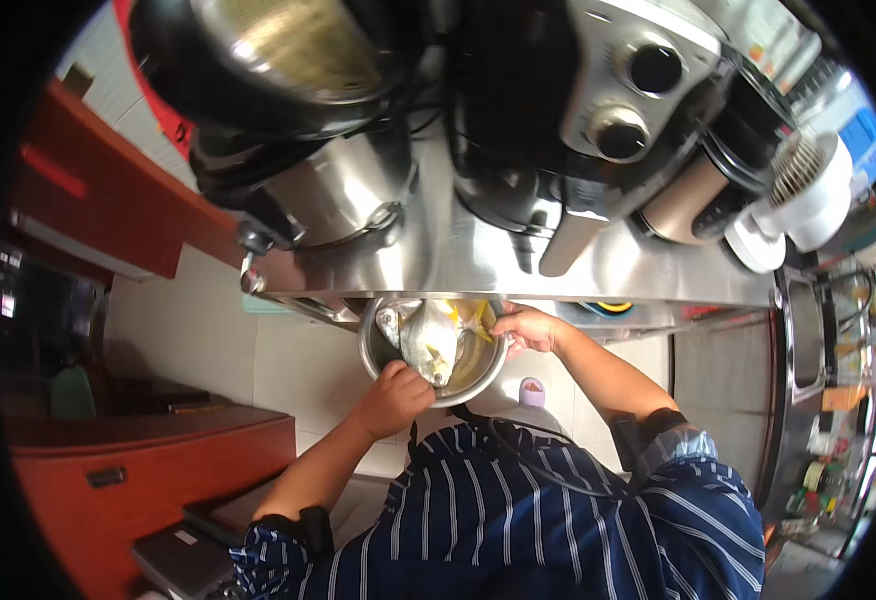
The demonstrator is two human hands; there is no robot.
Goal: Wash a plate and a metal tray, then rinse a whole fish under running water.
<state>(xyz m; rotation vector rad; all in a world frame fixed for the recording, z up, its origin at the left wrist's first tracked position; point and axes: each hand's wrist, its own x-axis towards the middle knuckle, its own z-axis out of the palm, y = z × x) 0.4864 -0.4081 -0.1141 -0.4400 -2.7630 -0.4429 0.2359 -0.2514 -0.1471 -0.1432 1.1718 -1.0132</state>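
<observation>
A round stainless steel bowl [485,381] is held low in front of me, its far side tucked under the edge of the steel counter. Inside lie whole silvery fish [428,341] with yellow fins and tails; one large fish rests on top with its head towards me. At the near left rim, my left hand [399,396] is closed on the bowl, close to the fish's head. My right hand [531,330] grips the opposite rim, thumb over the edge and fingers outside. The counter hides the bowl's far edge.
Along the steel counter [438,262] stand a steel electric cooker [340,187], an air fryer [625,105] with two knobs and a handle, and a bronze-coloured appliance [689,199]. A sink [807,337] lies right. A reddish wooden cabinet [160,487] is at lower left.
</observation>
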